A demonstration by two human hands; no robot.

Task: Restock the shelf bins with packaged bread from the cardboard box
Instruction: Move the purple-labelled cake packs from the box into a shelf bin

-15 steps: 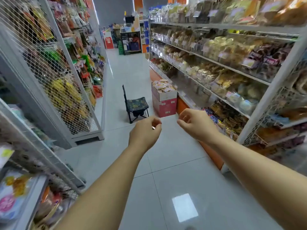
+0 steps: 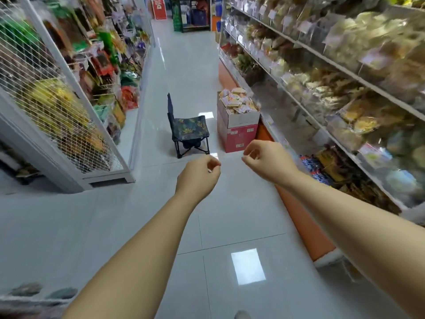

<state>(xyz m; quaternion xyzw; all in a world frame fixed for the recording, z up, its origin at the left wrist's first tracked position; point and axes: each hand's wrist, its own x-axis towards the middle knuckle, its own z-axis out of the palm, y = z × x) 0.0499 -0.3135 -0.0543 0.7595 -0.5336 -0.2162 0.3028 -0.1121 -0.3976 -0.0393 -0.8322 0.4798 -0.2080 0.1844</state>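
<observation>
Through the head camera, you are holding both arms out over the floor. Your left hand [image 2: 197, 174] is curling its fingers loosely, gripping nothing I can make out; a pale glint at its fingertips may be only floor shine. Your right hand [image 2: 268, 161] is hanging loosely curled too, empty. The box [image 2: 238, 134], heaped with bread packets [image 2: 239, 103], is standing ahead against the shelf [image 2: 305, 107], just beside a folding chair [image 2: 188, 130]. Its labels are blurring past reading.

Packets [image 2: 368, 42] on the shelves [image 2: 322, 55] right of the cardboard box [image 2: 238, 134] are motion-blurred; its label print [image 2: 239, 146] is too small to read
</observation>
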